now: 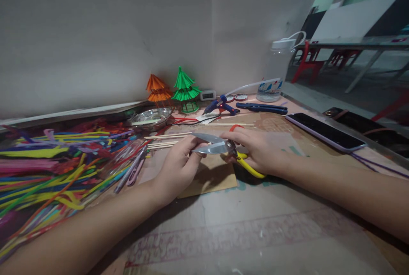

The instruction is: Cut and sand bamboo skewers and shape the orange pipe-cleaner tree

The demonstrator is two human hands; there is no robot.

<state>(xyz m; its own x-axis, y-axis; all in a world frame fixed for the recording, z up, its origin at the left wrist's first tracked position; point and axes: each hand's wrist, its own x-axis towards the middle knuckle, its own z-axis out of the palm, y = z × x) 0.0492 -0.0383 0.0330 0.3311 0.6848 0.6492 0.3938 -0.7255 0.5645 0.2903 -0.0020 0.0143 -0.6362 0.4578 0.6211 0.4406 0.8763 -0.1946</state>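
My right hand (260, 151) grips a pair of scissors (215, 148) by their yellow and red handles. Their blades stand apart and point left. My left hand (183, 162) is closed in a pinch right at the blades. A small pale tip shows between the blades near its fingertips, but what the fingers hold is mostly hidden. Under both hands lies a tan square board (207, 179). Just beyond my left hand are several thin wooden sticks (164, 144).
Colourful pipe cleaners (47, 173) heap up on the left. Behind stand a metal bowl (151, 117), an orange paper tree (156, 90), a green one (185, 90), a blue glue gun (220, 104) and a water bottle (275, 68). A phone (324, 131) lies on the right.
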